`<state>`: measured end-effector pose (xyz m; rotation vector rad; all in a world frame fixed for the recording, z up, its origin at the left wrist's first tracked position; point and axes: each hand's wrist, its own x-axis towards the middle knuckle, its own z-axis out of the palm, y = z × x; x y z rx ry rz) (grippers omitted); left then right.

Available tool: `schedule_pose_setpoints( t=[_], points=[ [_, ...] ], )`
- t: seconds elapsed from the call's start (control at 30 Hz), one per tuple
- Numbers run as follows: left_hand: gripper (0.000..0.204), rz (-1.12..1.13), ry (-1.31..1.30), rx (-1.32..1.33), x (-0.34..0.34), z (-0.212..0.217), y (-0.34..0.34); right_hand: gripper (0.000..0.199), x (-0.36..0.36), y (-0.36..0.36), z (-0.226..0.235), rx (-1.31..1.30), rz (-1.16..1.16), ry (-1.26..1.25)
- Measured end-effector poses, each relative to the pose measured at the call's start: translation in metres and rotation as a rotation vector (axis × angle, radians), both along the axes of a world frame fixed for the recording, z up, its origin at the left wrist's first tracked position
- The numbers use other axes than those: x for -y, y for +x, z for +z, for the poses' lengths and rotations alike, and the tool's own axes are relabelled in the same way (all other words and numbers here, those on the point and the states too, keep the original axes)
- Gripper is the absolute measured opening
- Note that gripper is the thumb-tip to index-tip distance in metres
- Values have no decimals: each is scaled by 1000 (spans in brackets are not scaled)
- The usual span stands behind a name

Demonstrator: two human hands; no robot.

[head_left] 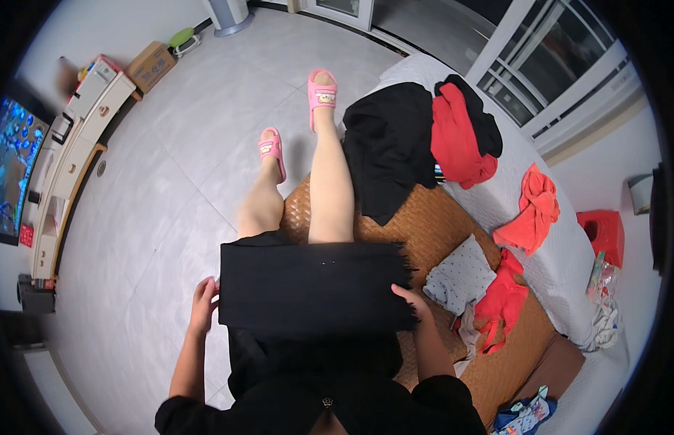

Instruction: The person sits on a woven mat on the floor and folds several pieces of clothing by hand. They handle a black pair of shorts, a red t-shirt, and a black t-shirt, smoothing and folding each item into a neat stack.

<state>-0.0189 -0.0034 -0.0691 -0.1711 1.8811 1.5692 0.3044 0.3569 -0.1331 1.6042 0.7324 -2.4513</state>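
A black fringed scarf (308,286), folded into a flat rectangle, lies across my lap over my thighs. Its right end carries short ragged fringe, while the left edge is straight. My left hand (203,306) is at the left edge, with its fingers closed against the cloth and partly hidden by it. At the fringed end my right hand (415,303) grips the scarf, thumb on top and the other fingers out of sight underneath.
I sit on a brown woven mat (402,232). To my right lie a dotted grey cloth (461,277), a red garment (502,304), a coral cloth (532,210) and a black garment (387,145). A red stool (603,233) stands farther right; a drawered cabinet (76,167) lines the left wall.
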Motion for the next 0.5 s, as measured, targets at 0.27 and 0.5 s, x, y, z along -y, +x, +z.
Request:
schedule_pose_setpoints(
  t=[0.27,0.5],
  points=[
    [23,-202,218,272,-54,6,-58,64,-6,15,30,-54,48,160],
    [25,-462,217,-379,-192,62,-90,55,37,75,157,-237,-391,221]
  ],
)
